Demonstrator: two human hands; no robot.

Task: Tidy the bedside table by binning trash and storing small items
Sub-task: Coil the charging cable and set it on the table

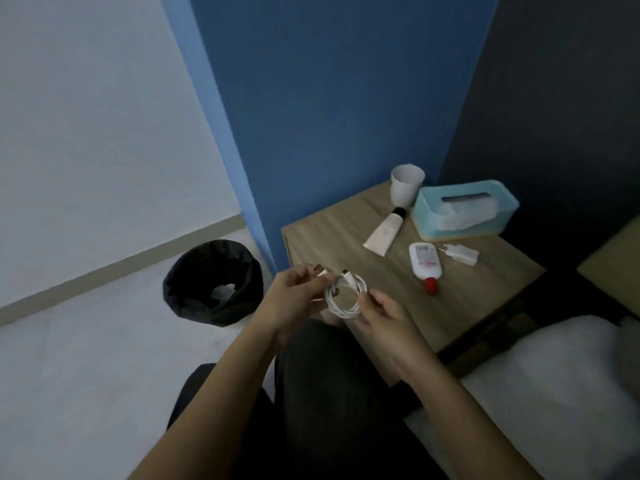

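Four loose items to store yet on bedside table [332, 237]: cream tube w/ black cap [382, 233], white bottle w/ red cap [425, 263], white charger plug [462, 253], white cup [406, 184] at rear corner. Teal tissue box [464, 211] at back, just beside cup; prob. leave in place. White charging cable [348, 296] coiled into a loop, held up at table's near edge, not resting on it, between both hands. Left hand [298, 292]: fingers curled, thumb + forefinger pinching one connector end at top of loop. Right hand [384, 317]: thumb + fingers clamped on loop's right side. Coiling judged approx. complete; 2nd connector free at top of loop. Bin w/ black liner [180, 271] on floor, left of table; pale crumpled trash [225, 292] inside, so binning judged at least partly done, w/ no obvious trash seen on tabletop. Est. progress: mid-task. Remaining: stow cable, then tube, bottle, plug. Storage spot not in view; cannot tell where.
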